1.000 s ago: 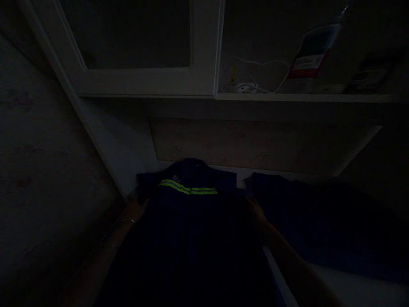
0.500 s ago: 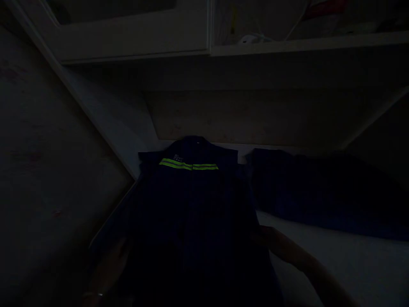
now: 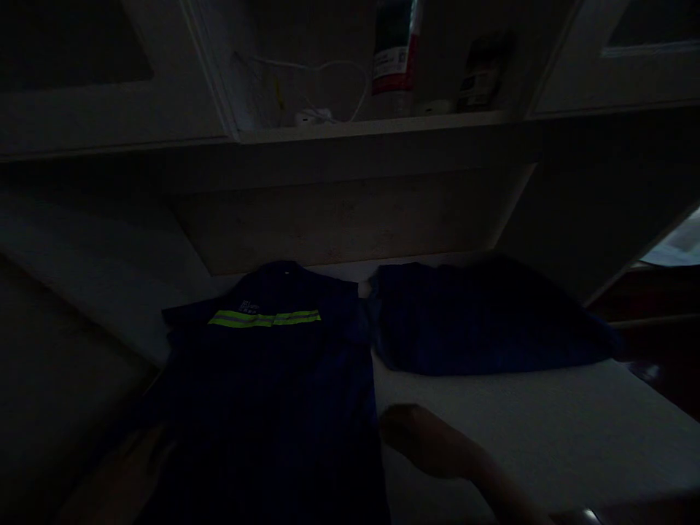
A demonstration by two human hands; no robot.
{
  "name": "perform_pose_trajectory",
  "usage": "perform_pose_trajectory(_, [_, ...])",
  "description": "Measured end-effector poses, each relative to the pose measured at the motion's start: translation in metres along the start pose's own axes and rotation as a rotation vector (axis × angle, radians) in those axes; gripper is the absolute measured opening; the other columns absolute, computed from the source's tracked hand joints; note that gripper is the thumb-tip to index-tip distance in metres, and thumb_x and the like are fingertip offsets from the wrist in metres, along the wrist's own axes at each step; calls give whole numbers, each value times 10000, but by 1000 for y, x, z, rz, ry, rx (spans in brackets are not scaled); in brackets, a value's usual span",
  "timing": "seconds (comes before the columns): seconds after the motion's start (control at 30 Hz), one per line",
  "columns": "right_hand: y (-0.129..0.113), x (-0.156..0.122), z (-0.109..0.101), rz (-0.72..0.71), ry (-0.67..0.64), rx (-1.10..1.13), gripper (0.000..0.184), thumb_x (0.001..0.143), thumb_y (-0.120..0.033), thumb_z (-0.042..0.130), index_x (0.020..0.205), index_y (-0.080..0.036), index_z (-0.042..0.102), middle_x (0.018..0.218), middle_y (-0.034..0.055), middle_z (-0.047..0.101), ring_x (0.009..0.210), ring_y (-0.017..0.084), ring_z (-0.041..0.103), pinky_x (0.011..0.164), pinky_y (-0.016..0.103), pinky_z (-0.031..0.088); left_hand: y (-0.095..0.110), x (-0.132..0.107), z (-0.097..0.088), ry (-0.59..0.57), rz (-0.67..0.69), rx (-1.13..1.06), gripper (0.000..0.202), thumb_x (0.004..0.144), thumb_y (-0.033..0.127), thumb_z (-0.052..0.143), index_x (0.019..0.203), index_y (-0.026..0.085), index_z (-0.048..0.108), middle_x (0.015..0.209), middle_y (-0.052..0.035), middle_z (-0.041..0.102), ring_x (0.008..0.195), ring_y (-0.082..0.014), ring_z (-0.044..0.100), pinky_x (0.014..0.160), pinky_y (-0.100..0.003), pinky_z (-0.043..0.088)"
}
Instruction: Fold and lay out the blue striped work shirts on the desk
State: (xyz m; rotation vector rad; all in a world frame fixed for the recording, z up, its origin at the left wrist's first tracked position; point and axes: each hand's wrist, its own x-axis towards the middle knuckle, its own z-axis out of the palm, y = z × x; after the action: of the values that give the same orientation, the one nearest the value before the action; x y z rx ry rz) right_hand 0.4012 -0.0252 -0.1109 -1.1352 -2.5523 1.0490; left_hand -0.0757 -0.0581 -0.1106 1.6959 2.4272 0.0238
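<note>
A dark navy work jacket (image 3: 273, 372) lies front up on a pale surface, its collar away from me. A yellow-green reflective stripe (image 3: 240, 319) crosses its chest, with small white lettering above the stripe's left part. At the jacket's lower left side is my left hand (image 3: 128, 467), dim and blurred, so its grip does not show. My right hand (image 3: 418, 437) is at the right edge, fingers curled closed and seemingly on the fabric. Darkness hides the jacket's lower part.
Another dark blue garment (image 3: 481, 328) lies folded on the pale surface (image 3: 519, 423) to the right. Overhead, a shelf (image 3: 372, 130) holds a bottle (image 3: 391, 65) with a red and white label, a white cable (image 3: 322, 67) and a dark container (image 3: 481, 80). Side panels flank the recess.
The view has swung right, so the jacket appears farther left and more of the shelf shows. My right hand looks more closed and stays by the jacket's right edge.
</note>
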Motion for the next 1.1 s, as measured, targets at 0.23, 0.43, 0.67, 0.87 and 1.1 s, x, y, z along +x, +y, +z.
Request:
perform_pose_trajectory(0.23, [28,117,-34,143,343,-363,302,926,-351,519,1166,-271,684,1553,101,356,1442,356,242,1122,685,97,185,6,29,42,499,-366,393,900,454,392,1042,240,690,1135,-70,699,1088,-228,642,1019,-373,477])
perform_pose_trajectory(0.43, [80,91,-49,454,639,77,585,957,-396,388,1467,-109,390,1420,191,497,1275,269,507,1090,445,353,236,-6,55,-98,588,-398,382,924,442,396,1086,238,676,1164,-84,680,1099,-224,629,1005,-363,474])
perform_pose_trajectory(0.67, [182,-23,-132,748,1045,227,626,874,-463,512,1393,-116,467,1382,170,524,1231,274,535,1040,376,410,309,9,37,-253,692,-503,351,915,437,420,1081,247,664,1146,-66,693,1076,-206,640,980,-327,471])
perform_pose_trajectory(0.87, [268,-103,-210,1264,1025,-55,674,897,-462,485,1471,-130,363,1468,225,417,1332,384,413,1024,511,393,425,51,57,-245,645,-406,497,925,426,402,1260,110,587,1299,-150,633,1173,-207,610,1015,-285,438])
perform_pose_trajectory(1.1, [309,-115,-198,1319,968,97,405,892,-431,491,1136,-173,683,1189,204,659,1172,403,565,991,707,268,488,96,86,-32,490,-308,544,892,402,466,1162,-50,603,1197,-331,585,1188,-422,551,1012,-529,406])
